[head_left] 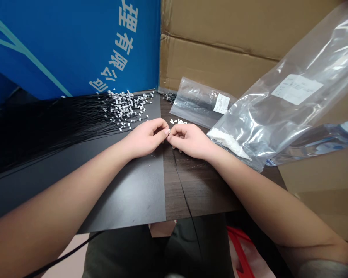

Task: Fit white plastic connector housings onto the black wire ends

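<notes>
My left hand (147, 136) and my right hand (188, 140) meet fingertip to fingertip above the dark table (203, 185). Both are pinched shut around a tiny white connector (168, 131), and a thin black wire (182, 184) trails from it toward me. To the left, a big bundle of black wires (46, 123) lies on a black sheet (127, 193), their ends tipped with many small white connectors (127, 107). A few loose white pieces (178, 121) lie just behind my hands.
A large clear plastic bag (290, 100) holding white parts leans at the right. A smaller clear bag (200, 101) of black wires lies behind. A blue printed board (69, 46) and cardboard boxes (220, 42) wall in the back. Something red (239, 247) sits below the table edge.
</notes>
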A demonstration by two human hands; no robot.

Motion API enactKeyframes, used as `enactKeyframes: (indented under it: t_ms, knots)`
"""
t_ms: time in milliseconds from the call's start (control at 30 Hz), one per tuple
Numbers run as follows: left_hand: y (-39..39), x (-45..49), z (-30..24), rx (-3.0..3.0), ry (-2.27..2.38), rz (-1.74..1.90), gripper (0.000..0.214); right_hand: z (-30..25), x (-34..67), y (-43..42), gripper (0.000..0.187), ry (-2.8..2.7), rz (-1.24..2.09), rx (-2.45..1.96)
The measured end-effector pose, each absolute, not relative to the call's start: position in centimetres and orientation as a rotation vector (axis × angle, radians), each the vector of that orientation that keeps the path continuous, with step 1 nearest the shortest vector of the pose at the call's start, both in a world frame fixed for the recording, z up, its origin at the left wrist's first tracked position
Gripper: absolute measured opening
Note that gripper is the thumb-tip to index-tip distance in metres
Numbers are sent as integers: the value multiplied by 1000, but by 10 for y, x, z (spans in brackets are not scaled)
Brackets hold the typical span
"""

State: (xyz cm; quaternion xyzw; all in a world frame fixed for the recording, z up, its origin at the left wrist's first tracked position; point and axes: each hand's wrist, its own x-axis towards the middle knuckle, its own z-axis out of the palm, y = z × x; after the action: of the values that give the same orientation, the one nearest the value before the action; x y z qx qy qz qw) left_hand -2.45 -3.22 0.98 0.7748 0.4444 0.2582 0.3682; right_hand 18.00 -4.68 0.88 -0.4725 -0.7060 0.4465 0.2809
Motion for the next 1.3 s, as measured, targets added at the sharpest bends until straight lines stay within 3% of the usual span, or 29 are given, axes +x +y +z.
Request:
enactKeyframes:
  t_ms: [1300]
  knots:
    - [-28, -27, 7, 1962, 1083, 725, 29, 10, 178, -46, 17, -1770, 1308, -1321]
